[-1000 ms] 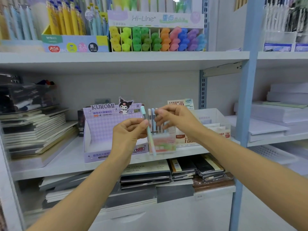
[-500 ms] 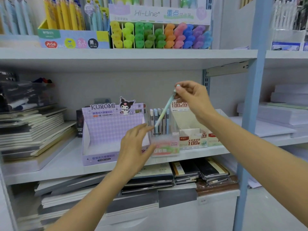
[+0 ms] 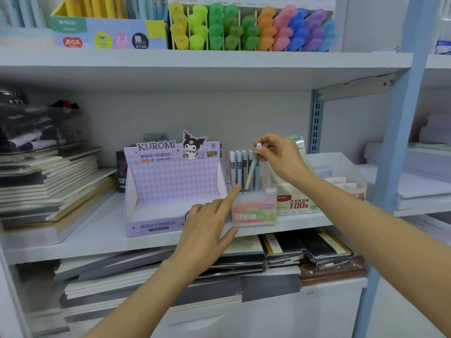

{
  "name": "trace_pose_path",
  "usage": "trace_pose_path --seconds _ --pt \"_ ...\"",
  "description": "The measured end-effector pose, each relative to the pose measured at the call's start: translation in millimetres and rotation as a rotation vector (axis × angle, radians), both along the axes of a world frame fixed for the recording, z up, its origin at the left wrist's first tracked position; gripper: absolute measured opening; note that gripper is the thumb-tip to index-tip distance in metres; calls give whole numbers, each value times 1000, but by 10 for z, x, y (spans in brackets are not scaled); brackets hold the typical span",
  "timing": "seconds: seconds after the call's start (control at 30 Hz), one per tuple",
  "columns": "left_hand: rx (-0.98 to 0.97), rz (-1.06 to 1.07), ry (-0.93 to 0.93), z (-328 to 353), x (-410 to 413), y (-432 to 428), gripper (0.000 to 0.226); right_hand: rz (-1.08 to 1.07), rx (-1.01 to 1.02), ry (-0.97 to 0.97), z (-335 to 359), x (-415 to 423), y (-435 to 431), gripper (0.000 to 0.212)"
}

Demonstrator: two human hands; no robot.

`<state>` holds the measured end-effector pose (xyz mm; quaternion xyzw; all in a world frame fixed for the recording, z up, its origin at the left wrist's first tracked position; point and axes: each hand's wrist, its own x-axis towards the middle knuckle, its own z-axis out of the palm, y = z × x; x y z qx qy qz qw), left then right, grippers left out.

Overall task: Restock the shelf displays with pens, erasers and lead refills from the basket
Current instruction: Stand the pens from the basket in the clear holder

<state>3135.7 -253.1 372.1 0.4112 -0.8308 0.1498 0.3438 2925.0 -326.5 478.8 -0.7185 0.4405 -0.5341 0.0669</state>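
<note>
A clear Fruit Soda pen holder (image 3: 253,211) stands on the middle shelf (image 3: 97,237) with several pastel pens (image 3: 238,167) upright in it. My right hand (image 3: 278,159) pinches the top of a pale green pen (image 3: 251,174), whose lower end is down inside the holder among the others. My left hand (image 3: 207,230) is in front of the holder, its index finger stretched out and touching the holder's left upper edge. Left of the holder stands the lilac Kuromi lead refill display box (image 3: 170,181), which looks hollow inside.
White lead refill boxes (image 3: 317,191) sit right of the holder. Stacked notebooks (image 3: 48,181) lie at the left and on the lower shelf (image 3: 280,252). Highlighters (image 3: 244,30) and pen boxes (image 3: 107,32) fill the upper shelf. A blue shelf upright (image 3: 400,142) stands at the right.
My right hand has taken the green pen from my left hand, lifted it, then lowered it tip first into the holder. My left hand has let go and moved down to the holder's edge.
</note>
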Motion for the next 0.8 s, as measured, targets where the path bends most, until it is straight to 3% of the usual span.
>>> trace_pose_path --seconds 0.1,0.23,0.4,0.57,0.7,0.8 --pt "-2 -3 7 0 -3 -3 80 38 33 79 69 -18 -8 11" --pt "2 -10 13 -9 -5 -11 80 67 29 34 32 88 -26 15" --pt "-6 9 -35 -25 14 -22 81 2 57 80 -39 158 -87 12" --pt "34 39 -26 7 -14 124 77 -66 -10 198 -50 181 151 29" --pt "-154 -36 90 -284 -14 390 44 171 -120 124 -444 92 698 17" --pt "15 -198 84 -899 -51 565 13 377 115 217 -1234 14 1036 22"
